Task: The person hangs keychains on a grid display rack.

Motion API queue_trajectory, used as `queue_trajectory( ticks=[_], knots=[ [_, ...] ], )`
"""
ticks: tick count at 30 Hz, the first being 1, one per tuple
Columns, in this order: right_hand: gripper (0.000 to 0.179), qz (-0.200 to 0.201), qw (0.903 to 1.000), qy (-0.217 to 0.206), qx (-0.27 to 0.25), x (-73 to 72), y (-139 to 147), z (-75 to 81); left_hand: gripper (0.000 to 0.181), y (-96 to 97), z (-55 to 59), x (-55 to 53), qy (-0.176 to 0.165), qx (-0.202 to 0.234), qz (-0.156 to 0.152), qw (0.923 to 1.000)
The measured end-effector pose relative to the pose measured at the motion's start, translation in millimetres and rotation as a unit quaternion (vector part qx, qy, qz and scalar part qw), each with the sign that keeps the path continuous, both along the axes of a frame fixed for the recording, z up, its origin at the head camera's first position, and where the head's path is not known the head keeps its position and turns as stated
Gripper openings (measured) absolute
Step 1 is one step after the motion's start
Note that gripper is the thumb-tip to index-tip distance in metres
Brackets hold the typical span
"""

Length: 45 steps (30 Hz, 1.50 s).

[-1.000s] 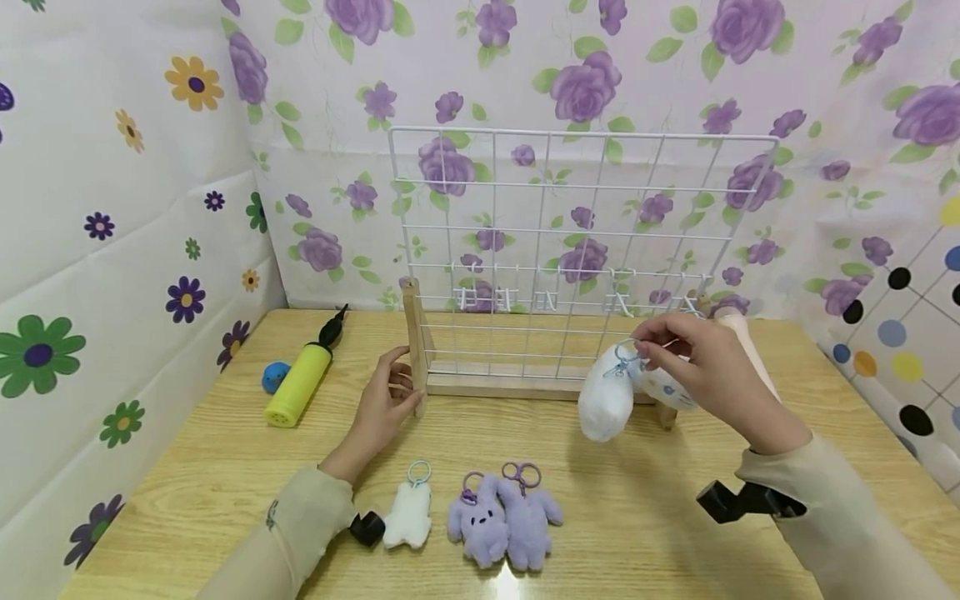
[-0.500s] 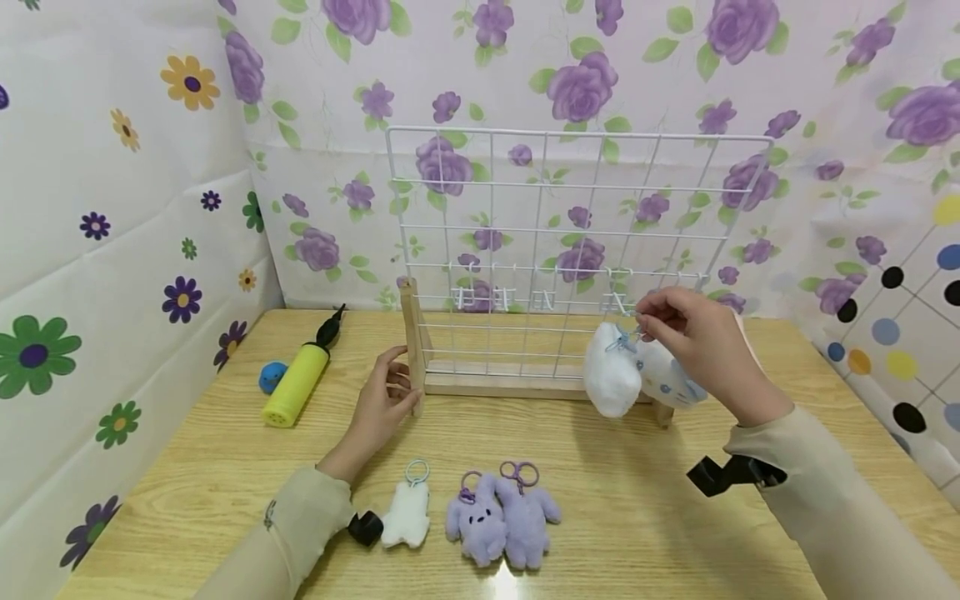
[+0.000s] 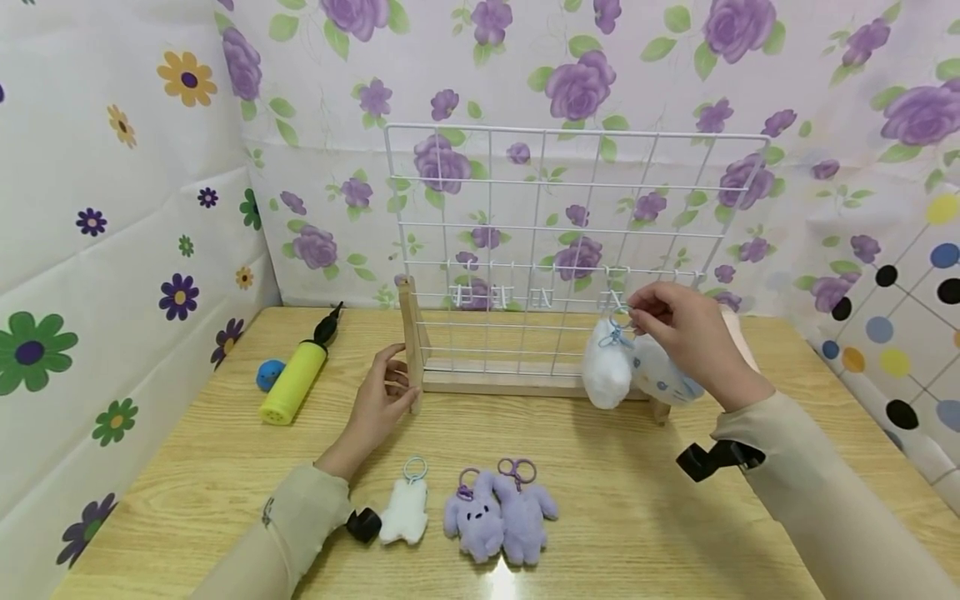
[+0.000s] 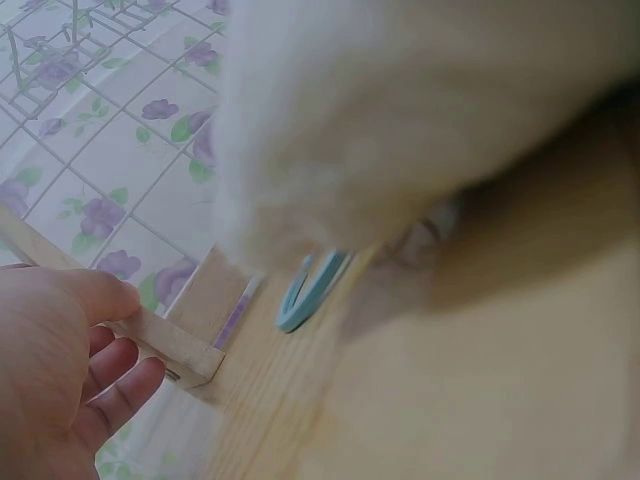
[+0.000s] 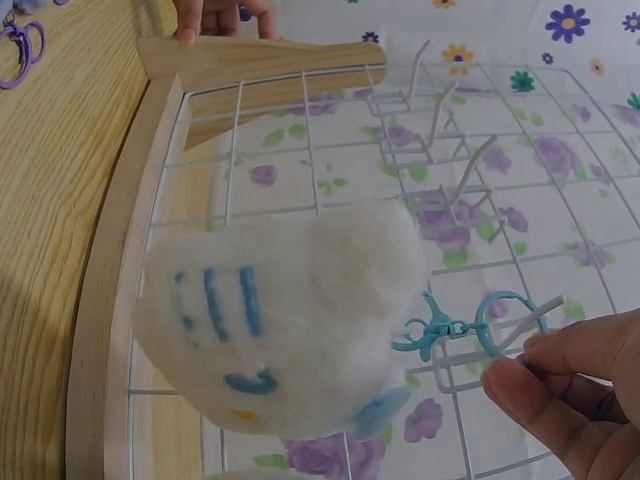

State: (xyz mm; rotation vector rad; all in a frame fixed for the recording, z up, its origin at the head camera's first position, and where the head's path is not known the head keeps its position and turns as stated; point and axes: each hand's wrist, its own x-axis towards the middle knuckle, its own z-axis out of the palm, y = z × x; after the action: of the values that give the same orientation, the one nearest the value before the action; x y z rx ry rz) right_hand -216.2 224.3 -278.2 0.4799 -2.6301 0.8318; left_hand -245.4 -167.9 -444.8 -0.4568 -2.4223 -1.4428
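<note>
My right hand (image 3: 684,337) pinches the blue key ring (image 5: 480,318) of a white plush keychain (image 3: 606,371) between thumb and fingertips. In the right wrist view, the prong of a white hook (image 5: 535,322) shows inside the ring's loop, and blue stitched marks face the camera on the plush. Partly behind this hand, a second white plush with blue marks (image 3: 663,371) is at the right end of the wire grid rack (image 3: 532,227). My left hand (image 3: 379,398) grips the rack's left wooden post (image 3: 413,333), thumb in front.
Several more white hooks (image 3: 501,296) sit along the grid. On the table in front lie a white plush keychain (image 3: 405,510) and two purple plush keychains (image 3: 478,525). At the left are a yellow hand pump (image 3: 295,383) and a small blue ball (image 3: 270,374).
My right hand has risen and moved slightly left with the white plush, bringing its ring to a hook on the grid. My left hand stays on the wooden post.
</note>
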Motion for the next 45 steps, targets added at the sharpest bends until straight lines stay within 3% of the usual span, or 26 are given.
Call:
queue_trajectory(
  ticks=[7,17,31,45],
  knots=[
    [0.011,0.003,1.0000,-0.006,0.007,-4.4,-1,-1.1,0.067,-0.5,2.2,0.5,-0.016,0.005,-0.002,0.9999],
    [0.013,-0.008,0.9999,-0.006,0.010,-2.4,-1,-0.6,0.067,-2.2,2.9,0.1,-0.013,-0.003,-0.003,0.9999],
    [0.013,-0.015,0.9935,0.111,0.022,17.7,-6,6.2,0.068,-0.4,-0.3,-0.1,0.001,-0.005,-0.003,1.0000],
    [0.015,0.017,0.9874,0.157,-0.013,40.3,-15,-7.2,0.067,-0.8,0.4,0.7,-0.007,-0.002,-0.003,1.0000]
  ],
)
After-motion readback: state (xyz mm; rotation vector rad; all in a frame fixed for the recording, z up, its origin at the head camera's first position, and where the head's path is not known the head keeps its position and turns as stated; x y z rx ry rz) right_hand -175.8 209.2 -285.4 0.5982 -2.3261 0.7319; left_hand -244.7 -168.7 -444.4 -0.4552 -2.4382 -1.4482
